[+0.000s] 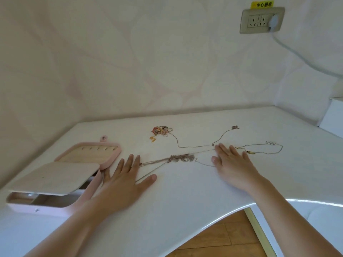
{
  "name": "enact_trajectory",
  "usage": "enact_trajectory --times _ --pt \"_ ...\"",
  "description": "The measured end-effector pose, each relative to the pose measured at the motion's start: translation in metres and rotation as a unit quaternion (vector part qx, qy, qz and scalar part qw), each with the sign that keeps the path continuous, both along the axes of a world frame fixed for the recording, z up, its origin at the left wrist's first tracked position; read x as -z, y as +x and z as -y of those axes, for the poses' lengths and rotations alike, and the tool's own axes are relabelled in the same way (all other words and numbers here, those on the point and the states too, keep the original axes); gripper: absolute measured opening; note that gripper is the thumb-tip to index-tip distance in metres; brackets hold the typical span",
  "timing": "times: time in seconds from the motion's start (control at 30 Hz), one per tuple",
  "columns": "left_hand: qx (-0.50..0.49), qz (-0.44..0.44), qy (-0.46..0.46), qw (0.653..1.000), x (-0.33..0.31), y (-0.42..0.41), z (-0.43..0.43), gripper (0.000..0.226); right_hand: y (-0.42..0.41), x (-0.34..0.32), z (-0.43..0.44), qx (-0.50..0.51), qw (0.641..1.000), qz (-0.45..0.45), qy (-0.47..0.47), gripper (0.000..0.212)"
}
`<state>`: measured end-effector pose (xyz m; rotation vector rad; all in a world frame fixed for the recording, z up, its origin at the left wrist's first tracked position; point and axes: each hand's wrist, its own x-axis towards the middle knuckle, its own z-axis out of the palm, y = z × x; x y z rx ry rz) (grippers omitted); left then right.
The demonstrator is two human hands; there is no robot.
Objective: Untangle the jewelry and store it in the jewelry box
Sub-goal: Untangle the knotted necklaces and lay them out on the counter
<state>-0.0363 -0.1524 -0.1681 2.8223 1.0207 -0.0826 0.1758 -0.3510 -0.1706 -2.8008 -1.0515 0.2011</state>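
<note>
The pink jewelry box (46,207) sits open on the left, the left hand (126,175) lies flat and wide beside it, the knot of chains (181,158) lies between both hands, the right hand (230,160) lies flat too, so I think the untangling step is on and fingers must pick the knot loose next.

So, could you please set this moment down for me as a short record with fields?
surface: white table
jewelry box: pink, open, at the left edge
chain tangle: knotted, mid-table
left hand: flat, fingers spread, at the tangle's left strands
right hand: flat, fingers straight, at its right strands
small heap: rings and charms, further back
beaded necklace: spread out beyond the right hand
</note>
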Motion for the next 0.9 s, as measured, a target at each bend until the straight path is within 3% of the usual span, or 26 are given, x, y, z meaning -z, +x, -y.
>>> enact_trajectory --times 0.27,0.33,0.43,0.5,0.57,0.67,0.77,0.9 --pt "-0.069 -0.022 0.005 0.997 -0.004 0.006 0.01 0.098 0.016 -0.012 0.011 0.046 0.997 0.033 -0.055 0.053" --pt "-0.084 -0.022 0.021 0.996 -0.005 0.013 0.013 0.102 0.015 -0.02 0.002 0.009 0.997 0.072 -0.017 0.048" --pt "0.062 0.066 0.043 0.995 -0.003 0.027 0.012 0.102 0.008 -0.036 -0.018 -0.083 0.991 0.011 0.1 0.043" --pt "0.196 0.118 0.027 0.973 -0.006 0.038 0.013 0.091 0.005 -0.046 -0.035 -0.113 0.988 -0.031 0.097 0.033" --pt "0.248 0.139 -0.027 0.958 -0.008 0.05 0.015 0.074 0.008 -0.058 -0.054 -0.136 0.989 -0.047 0.031 0.02" --pt "0.195 0.194 -0.138 0.952 -0.009 0.063 0.014 0.067 0.009 -0.075 -0.078 -0.19 0.974 -0.108 -0.058 0.008" --pt "0.105 0.273 -0.286 0.912 -0.01 0.067 0.001 0.059 0.008 -0.076 -0.099 -0.229 0.939 -0.256 -0.007 0.008" --pt "0.051 0.391 -0.402 0.827 -0.012 0.062 -0.013 0.025 0.01 -0.068 -0.119 -0.27 0.859 -0.423 0.103 0.008"
